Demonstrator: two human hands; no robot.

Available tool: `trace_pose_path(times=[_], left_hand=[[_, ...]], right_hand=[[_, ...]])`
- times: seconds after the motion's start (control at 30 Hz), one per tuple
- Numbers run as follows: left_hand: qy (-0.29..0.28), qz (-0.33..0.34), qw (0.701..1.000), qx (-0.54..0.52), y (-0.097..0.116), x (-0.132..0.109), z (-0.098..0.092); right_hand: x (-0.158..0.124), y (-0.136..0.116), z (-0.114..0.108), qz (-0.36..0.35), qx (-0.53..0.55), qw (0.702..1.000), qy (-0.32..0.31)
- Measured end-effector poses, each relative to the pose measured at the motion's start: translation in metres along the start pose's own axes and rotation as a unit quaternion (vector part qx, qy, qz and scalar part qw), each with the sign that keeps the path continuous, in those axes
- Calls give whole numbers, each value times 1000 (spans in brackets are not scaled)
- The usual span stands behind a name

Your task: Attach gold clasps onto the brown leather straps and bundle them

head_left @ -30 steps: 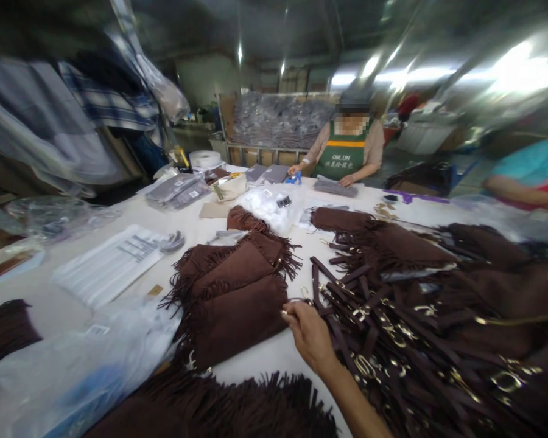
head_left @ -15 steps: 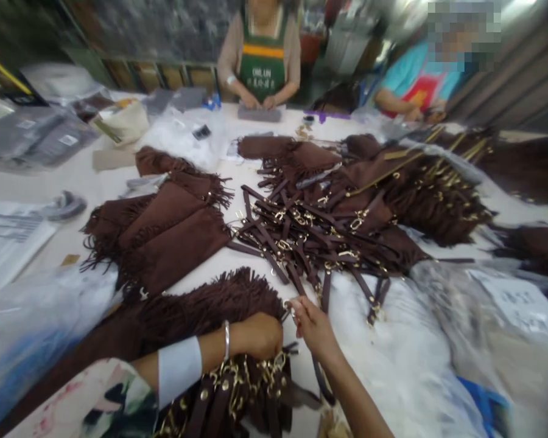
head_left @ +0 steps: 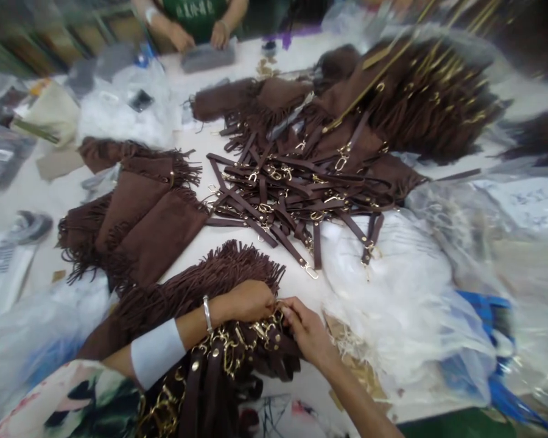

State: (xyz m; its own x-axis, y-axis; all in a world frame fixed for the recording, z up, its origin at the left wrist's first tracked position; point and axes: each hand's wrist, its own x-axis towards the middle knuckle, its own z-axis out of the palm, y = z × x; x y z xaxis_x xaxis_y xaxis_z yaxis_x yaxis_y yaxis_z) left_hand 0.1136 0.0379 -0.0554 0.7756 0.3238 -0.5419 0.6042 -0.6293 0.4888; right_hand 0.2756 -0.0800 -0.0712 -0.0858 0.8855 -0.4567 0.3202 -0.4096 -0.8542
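Note:
My left hand (head_left: 252, 300), a silver bangle on its wrist, is closed at the right end of a fringed brown piece (head_left: 219, 271); what its fingers grip is hidden. My right hand (head_left: 305, 328) pinches a small gold metal part, its fingertips meeting the left hand. Dark brown straps with gold clasps (head_left: 216, 353) hang just below both hands. Beyond them lies a tangled heap of brown straps with gold hooks (head_left: 281, 210).
Folded brown fringed pieces (head_left: 158, 228) lie to the left, and a thick fringed stack (head_left: 420, 103) at the back right. White plastic bags (head_left: 393, 286) fill the right side. Across the table a person's hands (head_left: 219, 35) touch a grey bundle (head_left: 209, 56).
The view has tilted down and shifted right. My right hand has come closer to my left, and their fingertips now meet at the metal part.

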Motion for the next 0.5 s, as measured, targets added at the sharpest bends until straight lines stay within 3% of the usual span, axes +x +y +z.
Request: trace_pose_path(times=[0.37,0.5], left_hand=[[-53,10,998,-19,-4,3,0],[-64,1,998,-25,-3,5,-1]], right_hand=[[-7,12,-1,-19,-23,998,-54],[-7,23,8,-44,-19,998,-33]])
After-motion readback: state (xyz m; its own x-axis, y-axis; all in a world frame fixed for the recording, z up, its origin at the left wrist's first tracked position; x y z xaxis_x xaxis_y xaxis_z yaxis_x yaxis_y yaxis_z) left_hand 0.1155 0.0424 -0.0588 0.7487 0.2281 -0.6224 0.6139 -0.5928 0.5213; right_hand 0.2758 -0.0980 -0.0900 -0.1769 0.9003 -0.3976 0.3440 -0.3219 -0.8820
